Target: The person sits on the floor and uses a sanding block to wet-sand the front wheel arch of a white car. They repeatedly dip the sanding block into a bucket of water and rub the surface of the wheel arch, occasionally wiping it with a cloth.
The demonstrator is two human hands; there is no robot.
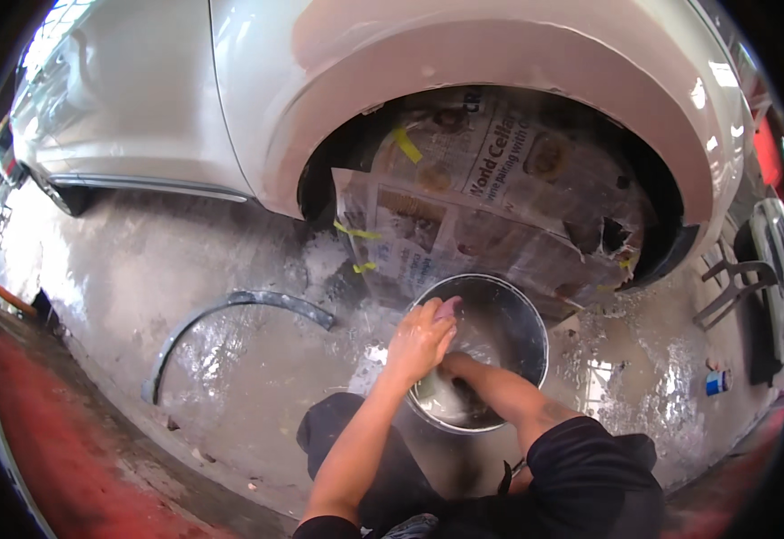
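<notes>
A round dark bucket (540, 337) with a pale rim stands on the wet floor before me, with cloudy water (482, 332) in it. My left hand (419, 340) is over its left rim, fingers closed round a small pink piece (449, 308) that looks soft; its kind is unclear. Deeper inside the bucket, my right hand (458, 366) reaches into the water, and its fingers are mostly hidden. Beyond the bucket, newspaper (500, 202) held with yellow tape (406, 145) covers the wheel of a pale car (158, 90). Dull pinkish paint marks the wheel arch (464, 54).
A curved grey arch trim (221, 307) lies on the floor to the left. To the right are a dark chair-like frame (735, 289), a long dark panel (763, 305) and a small blue can (718, 383). Red flooring (60, 431) borders the lower left.
</notes>
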